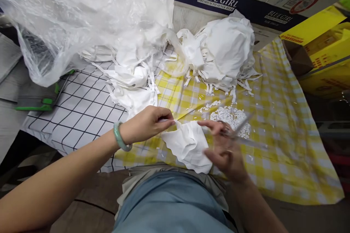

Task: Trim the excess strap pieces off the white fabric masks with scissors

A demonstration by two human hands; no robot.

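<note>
On the far left I see a clear plastic bag (90, 14). Next, the left hand (150, 123) pinches the edge of a white cloth (188, 145), which lies near the table's front edge, between both hands. The right hand (225, 148), blurred, has scissors (242, 126) hooked on its fingers; I can't tell whether it touches the cloth. White scraps (232, 115) lie just beyond.

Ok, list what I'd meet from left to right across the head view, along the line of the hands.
Bracelet → left hand → white cloth → right hand → blades of the scissors, blurred.
</note>
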